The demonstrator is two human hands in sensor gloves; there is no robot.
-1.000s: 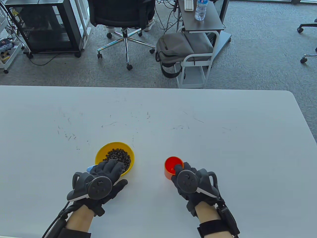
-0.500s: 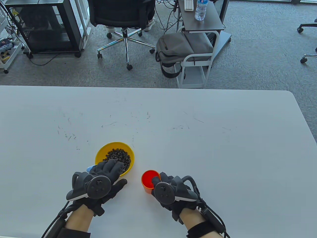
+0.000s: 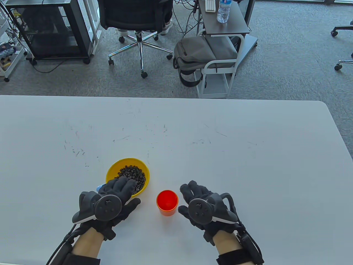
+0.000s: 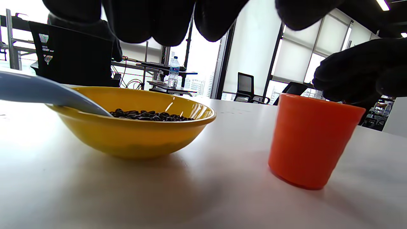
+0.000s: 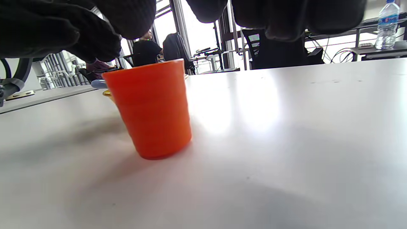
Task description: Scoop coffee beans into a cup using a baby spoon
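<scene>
Right hand (image 3: 205,205) hovers low over the table (image 3: 248,154), fingers spread and loose, grasping nothing; it sits just right of the orange cup (image 3: 167,203) and clear of it. Right wrist view confirms a gap between the fingertips (image 5: 95,41) and the cup (image 5: 151,108) rim. Cup stands upright on the table, looks empty inside from the table view.

Left hand (image 3: 110,198) lies palm-down at the near rim of the yellow bowl (image 3: 115,165), fingers (image 3: 124,185) reaching over the bowl's near edge. Whether it grips the spoon, cannot tell; the glove hides the handle. A bit of the light-blue baby spoon (image 3: 99,188) peeks out at the hand's left side. In the left wrist view the spoon (image 4: 47,95) runs from the left down over the bowl (image 4: 133,136) rim, tip among the coffee beans (image 4: 149,116).

Coffee beans (image 3: 132,174) fill the bowl's bottom. Bowl sits left of and just behind the cup, near but not touching. Cup is between the two hands.

Beyond the table: office chair (image 3: 138,19), grey backpack (image 3: 201,52) on a white cart, water bottle (image 3: 223,11).
</scene>
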